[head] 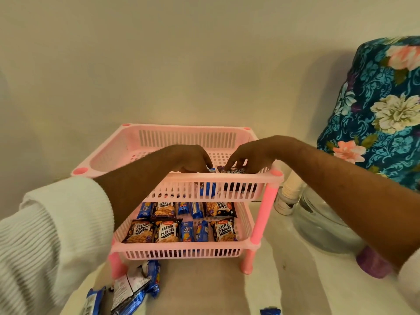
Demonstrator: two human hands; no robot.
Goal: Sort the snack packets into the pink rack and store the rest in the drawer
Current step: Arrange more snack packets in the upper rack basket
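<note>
— Standing on a pale desk [284,280] against a plain cream wall [181,64], the pink rack [269,196] has two tiers; a floral cushion [375,110] fills the right side.

— And the edges?

— The rack's back sits close to the wall. To its right, crowded near the post, are a white bottle [288,194], a glass bowl [322,223] and a purple object [372,264]. The desk in front of the rack lies open at centre.

— Where are the snack packets?

— The lower tier is filled with peanut packets [167,231] and blue biscuit packets [186,230] in rows. More loose packets [134,289] lie on the desk at front left.

— The hands?

— Both reach into the upper tier. The left hand [191,160] has its grip closed on a blue packet [208,189]; the right hand [247,155] pinches a dark packet [236,172] beside it.
</note>
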